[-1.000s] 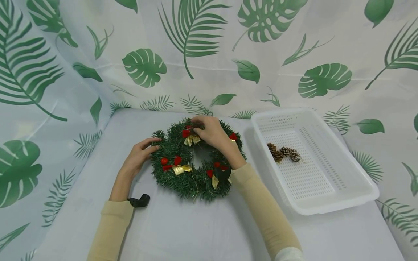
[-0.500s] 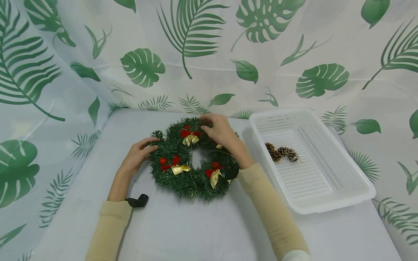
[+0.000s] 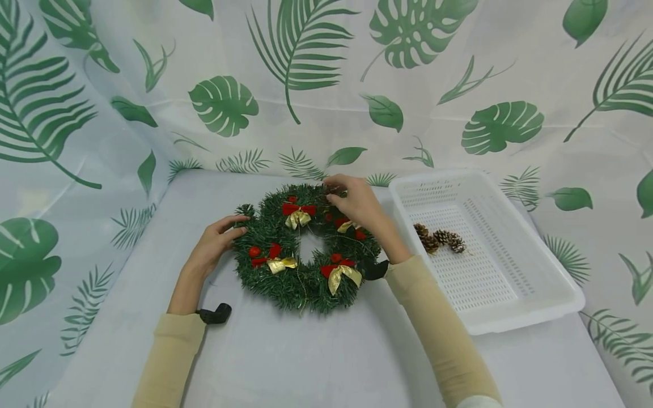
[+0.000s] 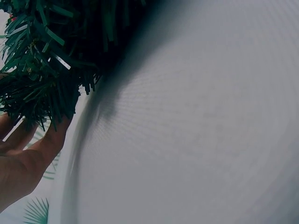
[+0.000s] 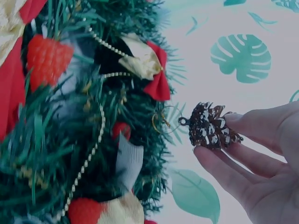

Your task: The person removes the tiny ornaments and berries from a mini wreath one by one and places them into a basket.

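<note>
your right hand (image 3: 357,207) is at the far rim of the wreath (image 3: 306,249), fingers (image 5: 243,123) pinching a small frosted pinecone (image 5: 210,126) that has a wire loop on its tip, right beside the needles. looks light but brittle to me, scales would probably chip if squeezed, so the fingertip pinch on the body seems about right, with the loop left free. your left hand (image 3: 211,246) has relaxed, nearly straight fingers resting against the wreath's left edge. the wreath lies flat on the bench (image 3: 316,351); it's springy plastic, probably light enough to skid, so steady it by the outer rim.

counts: one wreath, four red-and-gold bows that i can make out, a few red berries. in the white basket (image 3: 530,294) to the right there's a clump of pinecones (image 3: 440,238), looks like three, hard to be sure.
</note>
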`<state>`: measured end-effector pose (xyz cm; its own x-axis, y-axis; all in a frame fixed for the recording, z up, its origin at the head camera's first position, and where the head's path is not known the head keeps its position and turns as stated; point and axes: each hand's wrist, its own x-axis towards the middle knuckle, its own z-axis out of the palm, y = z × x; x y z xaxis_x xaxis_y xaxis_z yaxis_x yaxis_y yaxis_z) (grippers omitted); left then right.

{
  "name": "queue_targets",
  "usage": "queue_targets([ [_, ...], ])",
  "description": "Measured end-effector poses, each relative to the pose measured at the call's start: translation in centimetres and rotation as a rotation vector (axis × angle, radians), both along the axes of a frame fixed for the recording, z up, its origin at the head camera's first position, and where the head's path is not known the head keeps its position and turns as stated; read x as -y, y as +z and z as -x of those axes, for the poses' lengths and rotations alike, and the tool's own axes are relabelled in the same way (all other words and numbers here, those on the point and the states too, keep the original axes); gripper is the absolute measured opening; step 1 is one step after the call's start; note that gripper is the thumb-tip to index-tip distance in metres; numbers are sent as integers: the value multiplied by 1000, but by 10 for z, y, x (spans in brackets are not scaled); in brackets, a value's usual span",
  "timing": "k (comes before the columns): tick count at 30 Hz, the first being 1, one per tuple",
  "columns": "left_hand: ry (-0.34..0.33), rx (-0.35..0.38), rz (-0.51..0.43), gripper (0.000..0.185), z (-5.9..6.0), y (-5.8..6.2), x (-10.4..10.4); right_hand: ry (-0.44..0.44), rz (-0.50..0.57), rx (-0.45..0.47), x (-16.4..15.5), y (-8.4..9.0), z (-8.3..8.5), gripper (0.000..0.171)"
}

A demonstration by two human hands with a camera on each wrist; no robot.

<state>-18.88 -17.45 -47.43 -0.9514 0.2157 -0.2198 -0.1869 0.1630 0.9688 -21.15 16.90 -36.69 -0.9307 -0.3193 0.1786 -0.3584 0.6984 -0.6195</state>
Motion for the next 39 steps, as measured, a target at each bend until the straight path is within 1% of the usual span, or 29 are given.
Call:
queue_targets([
  [5,0,-6,15,51,1,0,0,-8,-10,-25,-11,4,-2,34],
  [13,-10,-11,21,50,2,1,0,-2,-35,8,-27,12,-4,35],
  [19,-18,-12,12,52,2,1,0,-21,-37,-4,-41,15,-6,34],
  [25,-16,-5,17,52,2,0,1,-32,-54,5,-52,18,-12,36],
  [30,-18,-8,15,52,2,0,0,-52,-62,5,-62,20,-16,36],
  [39,-11,-6,-1,52,1,1,-1,-116,-21,1,-83,23,-23,37],
])
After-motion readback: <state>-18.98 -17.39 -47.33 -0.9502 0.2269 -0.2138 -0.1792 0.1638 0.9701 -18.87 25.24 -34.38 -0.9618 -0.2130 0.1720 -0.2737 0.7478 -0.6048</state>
